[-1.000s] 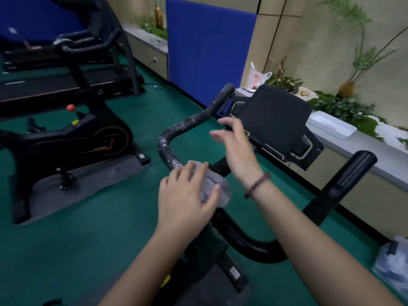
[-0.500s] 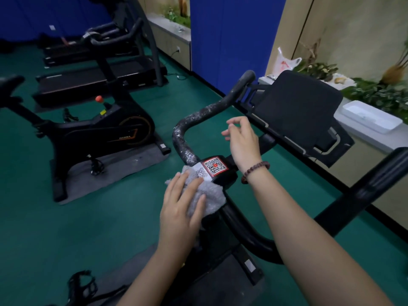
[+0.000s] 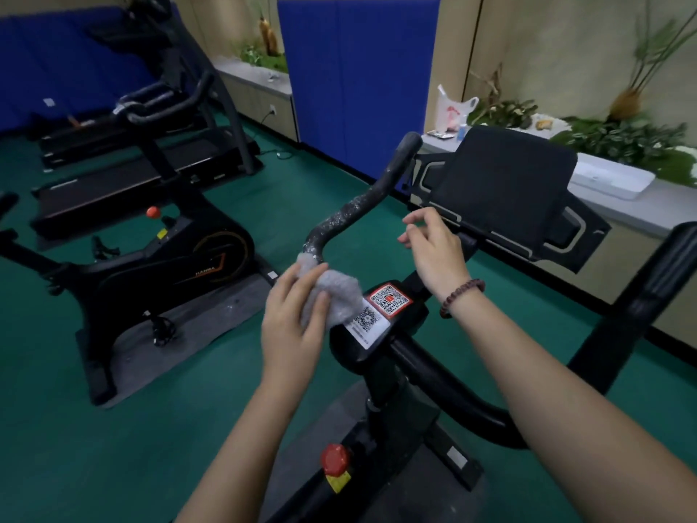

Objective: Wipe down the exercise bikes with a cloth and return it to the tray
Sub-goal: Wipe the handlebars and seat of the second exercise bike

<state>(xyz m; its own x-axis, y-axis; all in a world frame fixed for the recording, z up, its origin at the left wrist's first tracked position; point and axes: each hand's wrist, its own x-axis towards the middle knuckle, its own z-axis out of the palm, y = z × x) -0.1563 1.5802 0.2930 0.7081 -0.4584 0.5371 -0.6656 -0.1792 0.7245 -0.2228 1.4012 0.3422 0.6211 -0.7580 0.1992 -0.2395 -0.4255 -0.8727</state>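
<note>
The grey cloth [image 3: 339,292] lies on the bend of the handlebar [image 3: 362,205] of the near exercise bike [image 3: 381,405], touching its QR stickers [image 3: 388,300]. The left grip [image 3: 294,326] presses it there, fingers and thumb laid over the top. The right grip [image 3: 437,251] hovers nearby, loosely curled, holding nothing. Well apart, a white tray [image 3: 611,179] sits on the worktop [image 3: 622,213] beside plants; I cannot tell its contents.
</note>
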